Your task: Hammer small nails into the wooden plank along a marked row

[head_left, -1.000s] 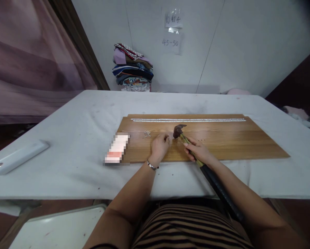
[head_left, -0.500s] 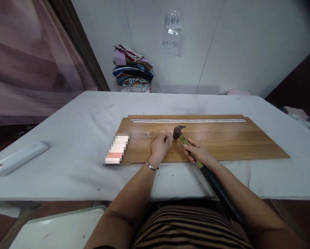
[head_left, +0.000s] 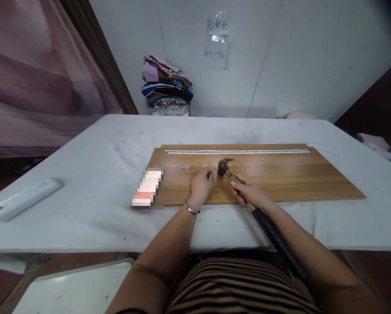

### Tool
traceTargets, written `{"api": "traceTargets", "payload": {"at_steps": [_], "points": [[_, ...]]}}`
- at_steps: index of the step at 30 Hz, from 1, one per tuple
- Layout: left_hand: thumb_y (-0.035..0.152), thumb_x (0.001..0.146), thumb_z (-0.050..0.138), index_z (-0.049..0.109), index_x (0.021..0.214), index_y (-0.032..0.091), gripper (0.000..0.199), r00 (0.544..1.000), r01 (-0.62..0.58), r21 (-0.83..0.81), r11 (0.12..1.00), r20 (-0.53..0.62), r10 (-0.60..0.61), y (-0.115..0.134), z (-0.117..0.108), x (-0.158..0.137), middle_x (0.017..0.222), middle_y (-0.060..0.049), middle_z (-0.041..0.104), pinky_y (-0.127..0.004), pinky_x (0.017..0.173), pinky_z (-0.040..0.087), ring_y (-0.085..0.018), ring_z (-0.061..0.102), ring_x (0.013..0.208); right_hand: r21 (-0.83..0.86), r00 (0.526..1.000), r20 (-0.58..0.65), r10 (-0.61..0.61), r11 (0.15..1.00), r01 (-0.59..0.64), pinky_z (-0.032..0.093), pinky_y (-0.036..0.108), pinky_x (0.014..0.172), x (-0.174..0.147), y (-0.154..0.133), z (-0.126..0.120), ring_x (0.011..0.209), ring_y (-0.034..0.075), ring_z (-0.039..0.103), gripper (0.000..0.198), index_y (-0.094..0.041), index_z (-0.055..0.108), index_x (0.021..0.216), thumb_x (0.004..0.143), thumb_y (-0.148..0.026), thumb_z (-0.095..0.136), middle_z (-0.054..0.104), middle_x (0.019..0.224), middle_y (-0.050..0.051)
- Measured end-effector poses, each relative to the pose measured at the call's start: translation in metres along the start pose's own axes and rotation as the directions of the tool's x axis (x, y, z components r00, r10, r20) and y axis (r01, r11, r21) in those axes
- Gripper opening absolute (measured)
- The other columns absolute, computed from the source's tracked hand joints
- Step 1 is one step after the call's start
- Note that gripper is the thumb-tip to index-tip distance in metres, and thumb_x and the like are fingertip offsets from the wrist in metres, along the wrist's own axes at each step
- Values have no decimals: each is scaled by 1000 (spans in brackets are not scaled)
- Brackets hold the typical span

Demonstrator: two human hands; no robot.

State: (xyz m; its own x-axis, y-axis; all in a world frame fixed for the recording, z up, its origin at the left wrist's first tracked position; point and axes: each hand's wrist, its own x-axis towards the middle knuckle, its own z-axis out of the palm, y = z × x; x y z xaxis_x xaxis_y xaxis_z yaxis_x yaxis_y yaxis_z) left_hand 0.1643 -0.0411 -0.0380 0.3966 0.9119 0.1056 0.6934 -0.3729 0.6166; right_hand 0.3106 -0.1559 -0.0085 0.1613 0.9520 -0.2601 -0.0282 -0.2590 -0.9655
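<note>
My right hand [head_left: 249, 190] is wrapped round the upper handle of a claw hammer [head_left: 237, 183], whose long black grip runs back along my forearm. The hammer's head is low over the wooden board [head_left: 296, 174], close to my left hand. My left hand [head_left: 202, 185] rests on the board with thumb and fingertips pinched; what they hold, if anything, is too small to make out. A small pile of nails [head_left: 185, 169] lies on the board to the left of that hand. Several dark dots show on the board right of the hammer.
Two white measuring strips [head_left: 237, 151] run along the board's far side. A phone with a blurred screen [head_left: 148, 187] lies at its left end. On the white-covered table [head_left: 93, 174], a long white object [head_left: 25, 198] lies far left. Folded cloths [head_left: 167, 87] are stacked at the back wall.
The hammer's head has shifted very slightly to the left. Both hands keep nearly the same place and grip.
</note>
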Motion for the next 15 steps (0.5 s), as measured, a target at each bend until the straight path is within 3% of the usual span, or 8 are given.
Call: {"api": "traceTargets", "payload": {"at_steps": [15], "points": [[22, 93, 55, 72, 98, 22, 19, 1000, 10, 8, 1000, 2, -10, 2, 0, -1, 105, -6, 74, -29, 82, 47, -20, 66, 98, 12, 1000, 13, -10, 1000, 9, 27, 21, 35, 1, 1, -1, 34, 6, 39, 61, -17, 55, 132, 79, -45, 65, 51, 58, -9]]}}
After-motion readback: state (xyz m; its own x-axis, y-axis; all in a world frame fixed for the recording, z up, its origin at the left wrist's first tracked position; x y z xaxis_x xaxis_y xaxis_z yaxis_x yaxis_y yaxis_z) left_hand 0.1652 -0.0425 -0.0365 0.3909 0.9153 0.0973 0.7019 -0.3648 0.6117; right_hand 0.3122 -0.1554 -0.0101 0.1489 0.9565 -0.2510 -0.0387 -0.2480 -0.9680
